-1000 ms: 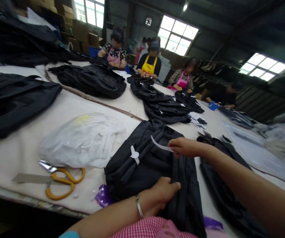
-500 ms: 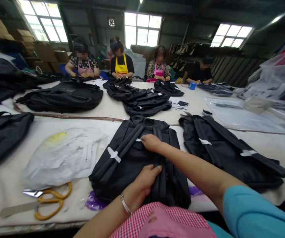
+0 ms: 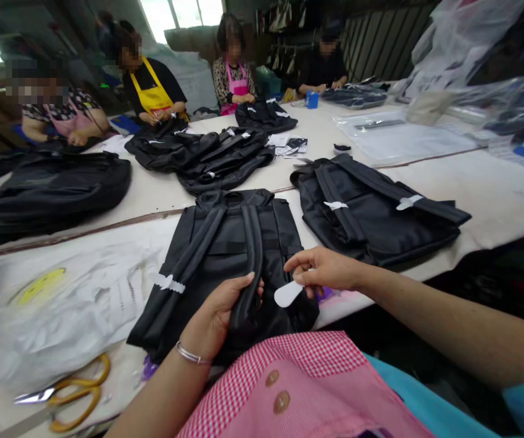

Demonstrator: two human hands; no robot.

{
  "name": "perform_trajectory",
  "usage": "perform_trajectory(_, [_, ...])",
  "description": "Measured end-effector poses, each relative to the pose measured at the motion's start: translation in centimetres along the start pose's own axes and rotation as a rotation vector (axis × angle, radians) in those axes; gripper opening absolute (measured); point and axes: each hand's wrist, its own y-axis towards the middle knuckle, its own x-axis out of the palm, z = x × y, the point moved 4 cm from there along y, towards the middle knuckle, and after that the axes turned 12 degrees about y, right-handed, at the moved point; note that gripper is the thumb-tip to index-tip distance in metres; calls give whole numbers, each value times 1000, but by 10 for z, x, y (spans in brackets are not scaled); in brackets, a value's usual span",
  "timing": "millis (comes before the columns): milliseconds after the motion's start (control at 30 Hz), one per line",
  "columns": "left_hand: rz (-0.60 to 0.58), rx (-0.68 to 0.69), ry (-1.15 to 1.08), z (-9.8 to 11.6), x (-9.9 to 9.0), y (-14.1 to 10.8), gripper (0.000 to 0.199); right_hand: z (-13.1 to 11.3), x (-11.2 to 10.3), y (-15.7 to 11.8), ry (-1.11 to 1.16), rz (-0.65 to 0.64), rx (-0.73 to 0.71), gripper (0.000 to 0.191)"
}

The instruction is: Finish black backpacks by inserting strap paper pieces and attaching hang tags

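A black backpack (image 3: 216,243) lies in front of me with its shoulder straps facing up. My left hand (image 3: 225,307) is closed round the lower part of the right-hand shoulder strap (image 3: 253,243), thumb on top. Between the fingertips of my right hand (image 3: 319,271) is a white paper tag (image 3: 288,294) with a rounded end, held just above the bag's right side. Another white tag (image 3: 169,283) is wrapped round the left-hand strap.
A second black backpack (image 3: 371,213) with white strap tags lies to the right. Yellow-handled scissors (image 3: 76,395) and a white plastic bag (image 3: 70,304) are at the left. More black bags (image 3: 216,152) lie across the table, where several co-workers sit. A clear plastic sheet (image 3: 408,137) is at the far right.
My right hand has moved from the middle of the backpack to its right side and now shows the white tag. My left hand has taken hold of the strap. The view has turned right.
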Motion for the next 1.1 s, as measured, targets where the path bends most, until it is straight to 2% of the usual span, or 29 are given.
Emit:
perform_trajectory(100, [41,-41,32,4,0,-2,17,8,-2,-3,-87,-4,91,33])
perform_trajectory(167, [72,-27,51,7,2,-4,17,5,0,1,-173,45,86,27])
perform_trajectory(233, [99,13,71,9,6,-7,16,0,5,8,-268,114,23,21])
perform_trajectory(333, [116,121,117,12,15,-10,16,-4,17,20,-390,218,-147,16])
perform_trajectory(433, [113,268,189,15,26,-11,22,4,28,34,-329,270,-218,15])
perform_trajectory(500, [152,358,226,16,32,-10,30,13,32,43,-186,306,-179,14])
perform_trajectory(633, [301,492,265,11,36,-5,45,23,32,45,51,356,37,12])
perform_trajectory(700, [351,529,289,8,36,-1,46,22,31,41,48,309,110,12])
perform_trajectory(833, [410,616,336,5,35,3,45,15,28,36,-100,128,137,22])
perform_trajectory(900, [429,660,358,5,35,2,44,14,27,38,-151,94,156,23])
perform_trajectory(1000, [473,703,431,7,35,-1,42,15,28,43,-129,160,158,21])
perform_trajectory(1100, [549,731,551,10,31,-4,43,18,35,49,5,272,118,20])
